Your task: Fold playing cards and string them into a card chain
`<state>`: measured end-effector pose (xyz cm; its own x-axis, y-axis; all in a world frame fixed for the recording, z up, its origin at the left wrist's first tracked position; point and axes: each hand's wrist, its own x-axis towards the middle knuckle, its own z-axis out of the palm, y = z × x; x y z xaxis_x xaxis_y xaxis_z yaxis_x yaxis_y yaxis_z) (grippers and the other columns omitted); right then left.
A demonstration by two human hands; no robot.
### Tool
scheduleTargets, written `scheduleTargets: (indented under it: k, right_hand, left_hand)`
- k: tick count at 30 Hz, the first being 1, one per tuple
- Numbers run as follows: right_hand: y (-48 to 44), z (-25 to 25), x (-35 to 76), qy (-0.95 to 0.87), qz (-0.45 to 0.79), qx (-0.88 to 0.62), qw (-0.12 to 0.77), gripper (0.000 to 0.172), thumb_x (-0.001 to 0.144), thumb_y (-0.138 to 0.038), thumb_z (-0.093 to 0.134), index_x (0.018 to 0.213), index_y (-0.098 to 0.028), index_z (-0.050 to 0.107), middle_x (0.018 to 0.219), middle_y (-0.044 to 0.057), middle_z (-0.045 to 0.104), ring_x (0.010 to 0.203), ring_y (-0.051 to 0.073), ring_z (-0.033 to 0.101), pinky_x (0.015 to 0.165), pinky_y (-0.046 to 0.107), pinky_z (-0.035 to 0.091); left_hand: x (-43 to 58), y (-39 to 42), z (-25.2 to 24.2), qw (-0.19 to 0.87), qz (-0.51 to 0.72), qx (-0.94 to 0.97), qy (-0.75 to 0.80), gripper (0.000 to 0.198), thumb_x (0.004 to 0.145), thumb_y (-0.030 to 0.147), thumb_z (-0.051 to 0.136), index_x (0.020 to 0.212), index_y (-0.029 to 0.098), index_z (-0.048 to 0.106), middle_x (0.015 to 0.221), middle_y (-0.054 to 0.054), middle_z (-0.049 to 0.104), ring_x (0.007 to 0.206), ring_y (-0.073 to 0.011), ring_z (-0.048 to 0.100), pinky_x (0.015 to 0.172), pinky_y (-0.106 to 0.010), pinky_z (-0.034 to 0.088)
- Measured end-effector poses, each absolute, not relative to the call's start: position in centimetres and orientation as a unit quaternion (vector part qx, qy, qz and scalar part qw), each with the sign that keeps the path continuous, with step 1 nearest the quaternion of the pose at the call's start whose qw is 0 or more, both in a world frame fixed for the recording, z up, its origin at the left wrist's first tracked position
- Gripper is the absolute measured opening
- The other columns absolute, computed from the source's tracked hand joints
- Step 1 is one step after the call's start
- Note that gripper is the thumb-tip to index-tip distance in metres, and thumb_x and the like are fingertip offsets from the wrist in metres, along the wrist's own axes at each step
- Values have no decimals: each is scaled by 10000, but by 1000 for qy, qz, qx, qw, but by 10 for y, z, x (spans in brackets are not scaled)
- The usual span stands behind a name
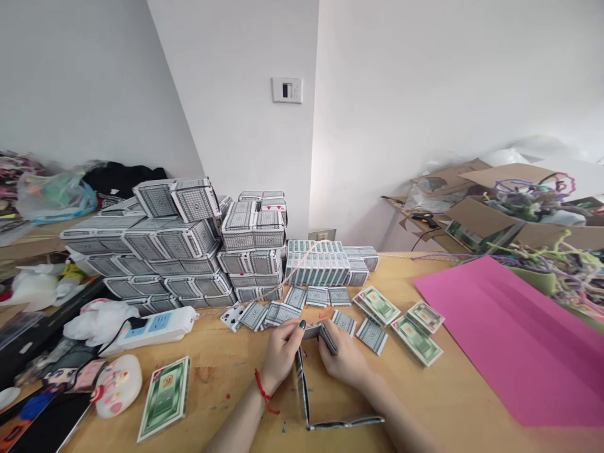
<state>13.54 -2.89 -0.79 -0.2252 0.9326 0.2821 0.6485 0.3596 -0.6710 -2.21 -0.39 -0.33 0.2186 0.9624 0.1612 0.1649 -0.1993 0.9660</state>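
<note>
Free passage over tabletop (221, 384) between left hand (280, 352) and green box (165, 399), power strip (160, 328) and card blocks (182, 242) as obstacles beyond.

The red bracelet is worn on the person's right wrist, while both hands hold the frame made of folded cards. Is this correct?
Not quite: the head view shows the red bracelet on the wrist of the left hand, not the right. Both that hand and the right hand do hold the frame made of folded cards.
</note>
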Motion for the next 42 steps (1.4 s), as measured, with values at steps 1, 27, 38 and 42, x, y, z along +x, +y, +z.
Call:
scheduleTargets:
  k: [1, 27, 38, 42]
  right_hand:
    - [-29, -7, 136, -755, 222, -517, 336, 113, 732, -116, 429, 800, -206, 423, 734, 16, 553, 659, 167, 525, 598, 254, 390]
    - [-27, -15, 128, -740, 218, -523, 364, 296, 698, -5, 375, 917, -198, 420, 845, 59, 516, 780, 200, 511, 679, 311, 419]
    - [-24, 0, 148, -684, 504, -399, 345, 648, 663, -182, 633, 1247, -225, 355, 863, 16, 588, 675, 138, 580, 599, 261, 473]
    - [-20, -8, 146, -662, 512, -419, 352, 687, 571, -318, 736, 1182, -194, 448, 636, -29, 596, 576, 155, 596, 531, 258, 472]
  left_hand:
    - [-22, -4, -3, 447, 447, 631, 449, 293, 783, 360, 457, 648, 142, 599, 713, -33, 578, 676, -166, 539, 611, -246, 452]
    - [-19, -7, 0, 505, 456, 592, 433, 301, 772, 381, 476, 711, 131, 632, 771, -39, 589, 623, -153, 561, 427, -210, 462]
    - [-29, 2, -2, 496, 491, 543, 467, 270, 773, 320, 490, 926, 157, 642, 906, -63, 659, 860, -210, 589, 678, -288, 500]
    - [-30, 1, -3, 503, 477, 568, 444, 270, 796, 300, 459, 910, 148, 651, 861, -58, 664, 817, -201, 591, 690, -294, 488]
